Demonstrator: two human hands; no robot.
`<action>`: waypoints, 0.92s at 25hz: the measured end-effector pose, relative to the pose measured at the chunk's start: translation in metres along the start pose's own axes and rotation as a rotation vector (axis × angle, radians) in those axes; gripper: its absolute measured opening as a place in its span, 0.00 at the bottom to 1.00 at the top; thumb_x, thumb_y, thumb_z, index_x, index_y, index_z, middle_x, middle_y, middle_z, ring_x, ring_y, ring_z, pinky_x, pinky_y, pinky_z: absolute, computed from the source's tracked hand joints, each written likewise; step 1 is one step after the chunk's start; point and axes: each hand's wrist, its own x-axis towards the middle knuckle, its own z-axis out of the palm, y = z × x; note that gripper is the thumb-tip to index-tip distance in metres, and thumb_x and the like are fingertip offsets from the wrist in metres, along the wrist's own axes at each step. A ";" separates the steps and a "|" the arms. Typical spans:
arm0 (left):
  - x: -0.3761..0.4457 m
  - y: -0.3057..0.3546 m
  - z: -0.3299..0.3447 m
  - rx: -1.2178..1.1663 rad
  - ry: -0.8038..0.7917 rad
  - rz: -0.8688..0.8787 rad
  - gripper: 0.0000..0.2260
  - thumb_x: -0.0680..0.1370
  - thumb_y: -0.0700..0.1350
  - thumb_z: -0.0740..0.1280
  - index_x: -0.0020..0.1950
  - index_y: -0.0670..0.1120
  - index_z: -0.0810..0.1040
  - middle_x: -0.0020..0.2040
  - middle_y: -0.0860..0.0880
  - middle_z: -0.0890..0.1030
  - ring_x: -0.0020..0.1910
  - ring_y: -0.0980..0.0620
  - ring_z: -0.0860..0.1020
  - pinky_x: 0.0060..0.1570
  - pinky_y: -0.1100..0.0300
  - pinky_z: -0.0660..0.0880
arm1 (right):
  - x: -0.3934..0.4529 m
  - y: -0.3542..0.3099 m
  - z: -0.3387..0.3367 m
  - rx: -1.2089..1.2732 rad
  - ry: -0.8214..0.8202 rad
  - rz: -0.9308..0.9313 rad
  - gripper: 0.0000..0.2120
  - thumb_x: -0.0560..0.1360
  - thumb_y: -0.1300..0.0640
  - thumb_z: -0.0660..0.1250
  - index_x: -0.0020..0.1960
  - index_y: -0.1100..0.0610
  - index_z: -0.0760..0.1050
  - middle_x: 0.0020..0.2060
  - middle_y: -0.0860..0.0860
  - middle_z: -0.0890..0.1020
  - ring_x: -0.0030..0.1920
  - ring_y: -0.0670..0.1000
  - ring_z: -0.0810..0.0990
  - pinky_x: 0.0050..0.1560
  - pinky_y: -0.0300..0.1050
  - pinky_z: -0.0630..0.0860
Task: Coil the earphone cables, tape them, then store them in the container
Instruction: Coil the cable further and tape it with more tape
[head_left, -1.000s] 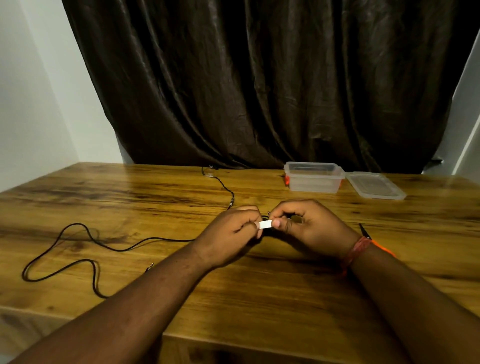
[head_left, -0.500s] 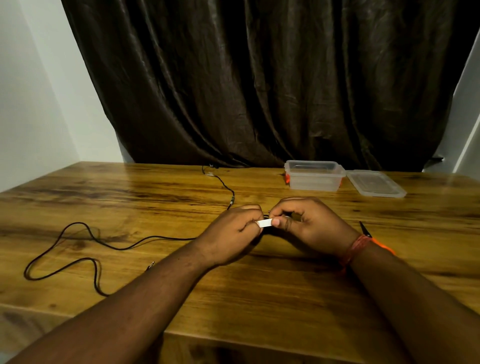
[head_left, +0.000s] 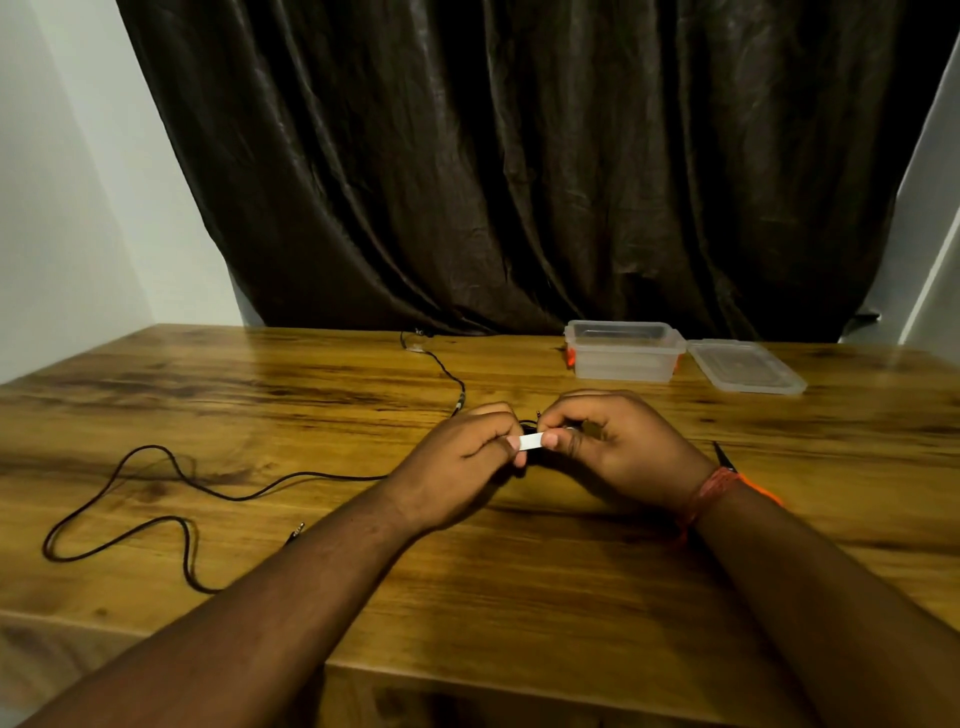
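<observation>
there, tape (head_left: 530, 441) between both hands

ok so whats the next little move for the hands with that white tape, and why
Probably wrap the white tape strip around the dark cable bundle behind it. Both the left hand and the right hand pinch the strip's ends, stretched flat, while the open container waits beyond.

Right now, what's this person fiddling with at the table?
The person's left hand and right hand together pinch a small white strip of tape over a bit of black cable bunched between them. Another black earphone cable lies loose on the wooden table. The clear container stands open, its lid beside it.
</observation>
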 end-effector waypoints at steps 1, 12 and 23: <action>0.000 0.001 -0.001 -0.008 0.000 -0.007 0.10 0.78 0.45 0.60 0.42 0.49 0.79 0.43 0.52 0.76 0.45 0.50 0.76 0.46 0.43 0.74 | 0.000 0.000 0.000 -0.003 0.003 0.003 0.04 0.77 0.54 0.69 0.48 0.53 0.82 0.42 0.44 0.82 0.45 0.44 0.78 0.47 0.44 0.75; 0.007 -0.004 0.003 0.057 0.308 -0.185 0.04 0.81 0.47 0.63 0.50 0.51 0.78 0.50 0.57 0.74 0.48 0.61 0.75 0.48 0.58 0.76 | 0.000 0.001 0.006 -0.170 0.151 -0.027 0.11 0.76 0.45 0.65 0.49 0.50 0.82 0.44 0.44 0.82 0.46 0.45 0.78 0.47 0.45 0.76; 0.006 0.002 0.007 0.196 0.319 -0.141 0.02 0.79 0.44 0.67 0.50 0.49 0.79 0.48 0.56 0.74 0.48 0.64 0.72 0.42 0.76 0.68 | 0.002 -0.003 0.018 -0.383 0.197 -0.051 0.09 0.77 0.46 0.64 0.50 0.48 0.80 0.44 0.44 0.83 0.47 0.49 0.78 0.48 0.45 0.68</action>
